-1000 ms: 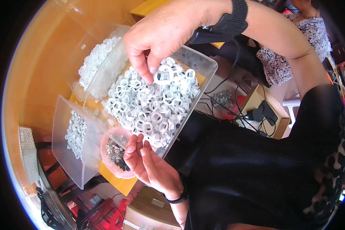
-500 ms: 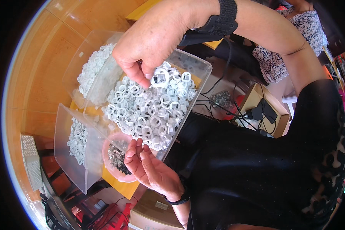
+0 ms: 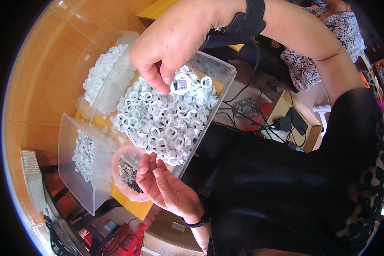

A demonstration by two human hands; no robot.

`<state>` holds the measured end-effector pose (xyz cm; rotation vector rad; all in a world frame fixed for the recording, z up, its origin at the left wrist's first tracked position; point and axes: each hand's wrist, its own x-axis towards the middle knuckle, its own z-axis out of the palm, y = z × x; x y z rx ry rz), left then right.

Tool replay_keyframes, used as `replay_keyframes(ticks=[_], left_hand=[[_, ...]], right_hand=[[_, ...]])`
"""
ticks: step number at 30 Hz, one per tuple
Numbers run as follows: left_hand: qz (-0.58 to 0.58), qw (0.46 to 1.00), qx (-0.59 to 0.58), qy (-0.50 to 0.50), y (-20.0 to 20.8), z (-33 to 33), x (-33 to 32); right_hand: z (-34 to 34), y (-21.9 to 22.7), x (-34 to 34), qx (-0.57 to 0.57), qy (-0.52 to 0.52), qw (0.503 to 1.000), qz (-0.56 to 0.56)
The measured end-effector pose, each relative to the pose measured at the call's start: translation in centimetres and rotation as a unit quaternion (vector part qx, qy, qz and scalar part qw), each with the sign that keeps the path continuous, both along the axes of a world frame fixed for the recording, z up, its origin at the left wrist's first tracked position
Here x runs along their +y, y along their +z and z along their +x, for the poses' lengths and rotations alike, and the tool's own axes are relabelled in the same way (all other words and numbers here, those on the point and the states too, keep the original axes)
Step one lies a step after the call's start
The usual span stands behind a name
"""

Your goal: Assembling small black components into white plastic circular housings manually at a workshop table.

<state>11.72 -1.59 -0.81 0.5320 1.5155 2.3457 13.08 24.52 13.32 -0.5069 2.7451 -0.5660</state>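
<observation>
In my right hand (image 3: 168, 51), at the top, thumb and fingertips pinch a round white plastic part (image 3: 181, 84) with a square opening and a dark insert. It is over a clear plastic bin (image 3: 217, 64) heaped with similar white ring-shaped parts (image 3: 158, 119). My left hand (image 3: 168, 187) is palm up at the bin's near lower edge, its fingers curled in and the fingertips close together. Whatever may be between them is too small to make out. Beside it stands a pink bowl (image 3: 116, 170) with small metal and black pieces (image 3: 128, 175).
Two more clear bins, one with whitish parts (image 3: 104, 70) and one with small white parts (image 3: 84, 153), stand to the left. Black cables (image 3: 281, 128) and an open cardboard box (image 3: 313, 132) are on the right. Another person in a patterned top (image 3: 303, 55) is at upper right.
The white part in my right hand has turned a little and moved slightly right. My left hand keeps nearly the same pose, and the whole view has shifted slightly.
</observation>
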Motion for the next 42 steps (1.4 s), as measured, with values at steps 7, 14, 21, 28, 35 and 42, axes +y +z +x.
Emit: replay_keyframes(ticks=[7, 14, 21, 28, 35, 42], left_hand=[[-0.017, 1.000, -0.016, -0.004, 0.2, -0.1, -0.3], [-0.005, 1.000, -0.015, 0.001, 0.1, -0.4, 0.0], [-0.002, 1.000, -0.021, -0.001, 0.3, -0.1, -0.1], [-0.003, 1.000, -0.026, -0.007, 0.0, -0.4, -0.2], [0.006, 1.000, -0.020, -0.011, -0.1, -0.5, -0.3], [0.025, 0.999, -0.024, -0.003, -0.1, -0.3, -0.3]], right_hand=[[-2.2, -1.9, 1.1, -0.176, -0.120, 0.974, 0.071], [-3.0, -9.0, -0.9, -0.064, -0.059, 0.996, 0.037], [-3.7, -16.8, -2.5, -0.173, -0.049, 0.974, 0.136], [-3.9, -15.8, -1.0, -0.162, -0.054, 0.984, 0.044], [-3.0, -8.7, -0.4, -0.087, -0.061, 0.993, 0.046], [1.3, -4.5, -2.6, 0.104, -0.248, 0.942, -0.202]])
